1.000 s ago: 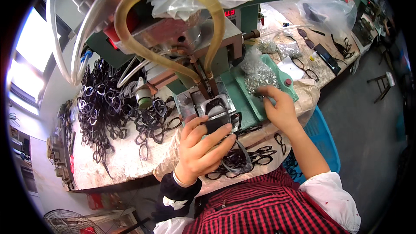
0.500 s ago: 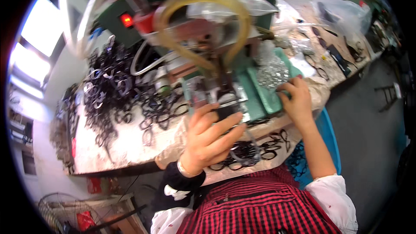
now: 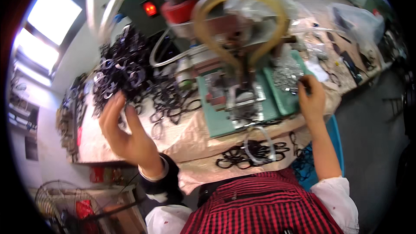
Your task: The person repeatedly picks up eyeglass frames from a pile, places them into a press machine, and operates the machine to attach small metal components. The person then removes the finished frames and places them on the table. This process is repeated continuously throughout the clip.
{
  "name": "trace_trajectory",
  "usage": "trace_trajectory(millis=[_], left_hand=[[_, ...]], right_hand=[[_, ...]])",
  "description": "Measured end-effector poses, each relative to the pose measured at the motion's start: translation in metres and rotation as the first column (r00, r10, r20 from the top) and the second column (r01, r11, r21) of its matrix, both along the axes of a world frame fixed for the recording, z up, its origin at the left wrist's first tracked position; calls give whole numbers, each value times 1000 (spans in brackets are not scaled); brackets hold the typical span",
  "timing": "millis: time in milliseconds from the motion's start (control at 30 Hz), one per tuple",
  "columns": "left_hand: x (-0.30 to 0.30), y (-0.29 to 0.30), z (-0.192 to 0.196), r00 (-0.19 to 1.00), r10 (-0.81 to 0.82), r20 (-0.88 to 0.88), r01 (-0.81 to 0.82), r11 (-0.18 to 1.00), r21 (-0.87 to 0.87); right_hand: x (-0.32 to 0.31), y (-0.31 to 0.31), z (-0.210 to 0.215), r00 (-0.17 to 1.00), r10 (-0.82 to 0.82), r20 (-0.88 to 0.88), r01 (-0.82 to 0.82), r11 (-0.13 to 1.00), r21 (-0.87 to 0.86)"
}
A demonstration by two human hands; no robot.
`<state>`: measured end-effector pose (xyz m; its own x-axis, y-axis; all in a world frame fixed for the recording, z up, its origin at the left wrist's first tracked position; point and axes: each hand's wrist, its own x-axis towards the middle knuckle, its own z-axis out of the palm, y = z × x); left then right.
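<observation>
- Head view: the left hand (image 3: 125, 134) is spread wide and empty just beside the pile of black frames (image 3: 123, 71), left of the press (image 3: 240, 91) on the desk (image 3: 182, 138).
- The frames are judged light, thin, tangle-prone; one rim is best pinched.
- The right hand (image 3: 311, 97) is closed narrowly at the small metal parts (image 3: 288, 73), right of the press; what it holds cannot be told.

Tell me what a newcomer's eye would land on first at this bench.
First the yellowish hose loop arching over the machine at top centre, above its green base plate. Then the black heap of eyeglass frames on the left, where the open left hand reaches; the right hand touches small shiny metal parts.
</observation>
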<state>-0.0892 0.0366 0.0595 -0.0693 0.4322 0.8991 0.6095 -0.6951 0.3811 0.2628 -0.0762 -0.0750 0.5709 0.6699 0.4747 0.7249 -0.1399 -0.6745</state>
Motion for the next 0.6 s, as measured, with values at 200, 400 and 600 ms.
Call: trace_trajectory(millis=[200,400,600], left_hand=[[-47,153,-149,655,-166,-737,-253,871,-421],[-39,154,-155,773,-193,-605,22,960,-278],[-23,69,-101,930,-263,257,343,871,-350]], right_hand=[[-3,-16,14,994,68,83,-59,993,-105],[-9,-18,9,989,10,145,26,969,-245],[-14,-11,5,967,-65,245,113,976,-189]])
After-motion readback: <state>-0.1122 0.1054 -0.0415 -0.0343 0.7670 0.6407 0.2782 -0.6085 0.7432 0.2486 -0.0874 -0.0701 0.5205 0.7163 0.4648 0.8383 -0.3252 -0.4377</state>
